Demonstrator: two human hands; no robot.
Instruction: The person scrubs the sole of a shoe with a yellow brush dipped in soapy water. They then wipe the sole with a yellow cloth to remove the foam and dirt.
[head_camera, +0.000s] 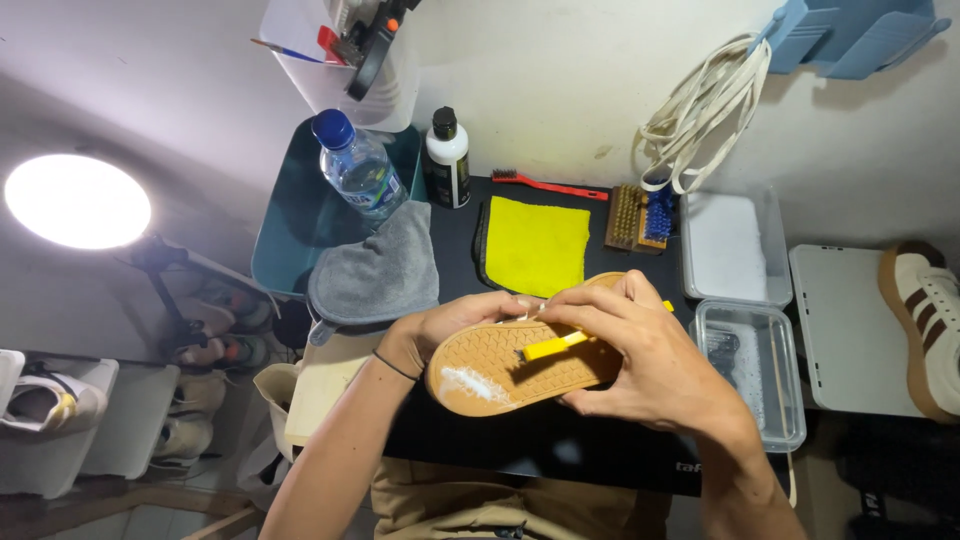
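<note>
My left hand (450, 325) grips a shoe turned sole-up, its tan rubber sole (500, 370) facing me with a patch of white foam near the heel end. My right hand (650, 360) is closed around a small yellow-handled brush (555, 346) whose head rests on the middle of the sole. Both hands hover over a black mat (540, 445) on the work table.
Behind the hands lie a yellow cloth (537, 243), a grey cloth (375, 268), a red-handled brush (548, 184), a wooden brush (636, 218), a black-capped white bottle (447, 157) and a water bottle (356, 166). Clear plastic containers (756, 370) sit right, beside another shoe (925, 325).
</note>
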